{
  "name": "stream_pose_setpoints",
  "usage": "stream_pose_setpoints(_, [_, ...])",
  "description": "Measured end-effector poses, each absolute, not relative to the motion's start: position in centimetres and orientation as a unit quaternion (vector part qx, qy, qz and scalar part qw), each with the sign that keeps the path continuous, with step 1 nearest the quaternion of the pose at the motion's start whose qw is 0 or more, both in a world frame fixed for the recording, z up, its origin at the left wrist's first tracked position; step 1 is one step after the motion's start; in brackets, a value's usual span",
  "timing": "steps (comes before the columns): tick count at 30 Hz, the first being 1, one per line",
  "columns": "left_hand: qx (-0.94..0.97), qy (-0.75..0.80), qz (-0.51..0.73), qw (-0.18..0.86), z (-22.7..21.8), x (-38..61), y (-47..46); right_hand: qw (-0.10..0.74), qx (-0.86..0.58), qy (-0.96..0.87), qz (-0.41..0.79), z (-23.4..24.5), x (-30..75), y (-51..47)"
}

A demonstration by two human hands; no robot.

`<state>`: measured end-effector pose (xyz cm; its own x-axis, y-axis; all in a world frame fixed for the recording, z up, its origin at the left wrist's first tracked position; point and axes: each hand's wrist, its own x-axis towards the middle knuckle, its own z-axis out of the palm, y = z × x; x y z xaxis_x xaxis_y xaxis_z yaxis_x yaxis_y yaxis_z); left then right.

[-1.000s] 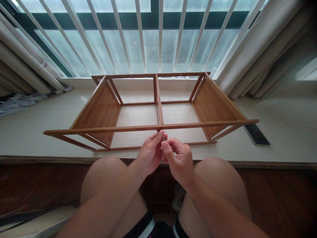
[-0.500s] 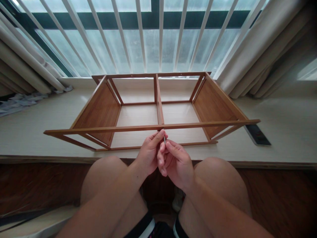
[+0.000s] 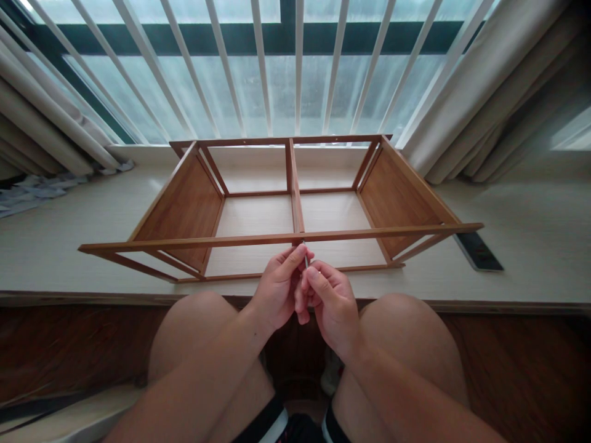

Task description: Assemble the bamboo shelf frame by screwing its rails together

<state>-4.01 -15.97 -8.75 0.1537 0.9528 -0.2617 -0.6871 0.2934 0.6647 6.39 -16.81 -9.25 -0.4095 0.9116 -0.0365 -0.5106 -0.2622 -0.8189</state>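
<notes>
A wooden frame (image 3: 249,239) with slatted-looking open sides and solid end panels lies in front of me. Just below the middle of its near rail, my left hand (image 3: 278,286) pinches a thin grey metal rod (image 3: 306,262) between thumb and fingers. The rod's upper end points at the rail where the centre bar joins it; whether it sits in a hole is too small to tell. My right hand (image 3: 333,301) is closed at the rod's lower end, thumb against forefinger, its other fingers curled beside the left hand.
The frame rests on a pale window ledge (image 3: 55,252) whose front edge runs before my knees. A dark phone (image 3: 480,251) lies by the frame's right end. Curtains (image 3: 489,92) hang at both sides, and white bars (image 3: 299,74) stand behind the frame.
My right hand's fingers have shifted and curled in at the rod's lower end, the thumb a little higher. The left hand and frame stay nearly as they were.
</notes>
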Motion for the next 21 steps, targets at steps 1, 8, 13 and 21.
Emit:
stream_pose_setpoints(1, [0.200,0.333,0.561,0.731,-8.68,-3.97,-15.97,0.481,-0.276,-0.392,0.734,-9.18,6.43,-16.82])
stream_pose_setpoints(8, [0.193,0.332,0.565,0.730,-8.67,-3.78,-15.87,0.486,-0.332,-0.495,0.639,-9.01,6.75,-16.92])
stream_pose_setpoints(13, [0.187,0.318,0.576,0.730,-8.76,-3.76,-15.81,0.486,-0.348,-0.548,0.586,-9.13,6.95,-16.75])
stream_pose_setpoints(21, [0.162,0.319,0.594,0.721,-8.58,-3.83,-15.66,0.475,-0.395,-0.622,0.481,-9.01,7.41,-16.09])
